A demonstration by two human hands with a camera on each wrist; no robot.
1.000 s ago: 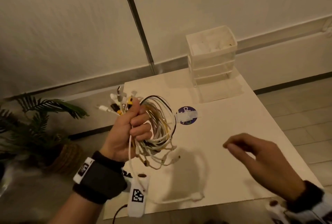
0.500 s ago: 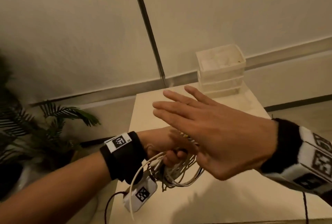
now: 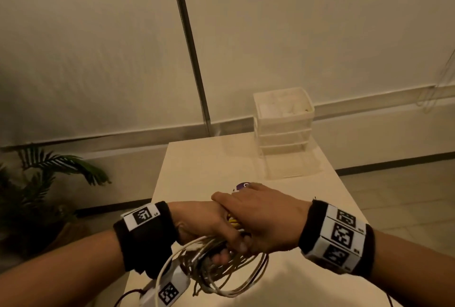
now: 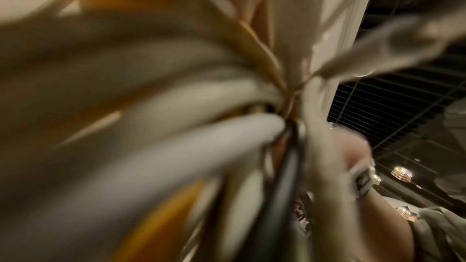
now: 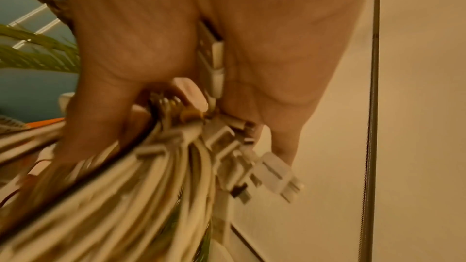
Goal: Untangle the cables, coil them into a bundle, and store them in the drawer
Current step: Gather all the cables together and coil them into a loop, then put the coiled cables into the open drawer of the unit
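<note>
Right hand (image 3: 268, 218) now clamps over left hand (image 3: 204, 225), both gripping cable coil (image 3: 229, 274) above tabletop (image 3: 197, 159) near edge; keep loops pinched, then drawer unit (image 3: 283, 122).

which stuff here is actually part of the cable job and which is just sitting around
Part of the job:
- cable bundle, held in both hands
- left hand
- right hand
- drawer unit at the table's far end

Just lying about:
- purple sticker on the table
- potted plant on the floor

White table (image 3: 197, 163), drawer unit (image 3: 283, 127) (far edge), sticker (image 3: 241, 186)
</note>
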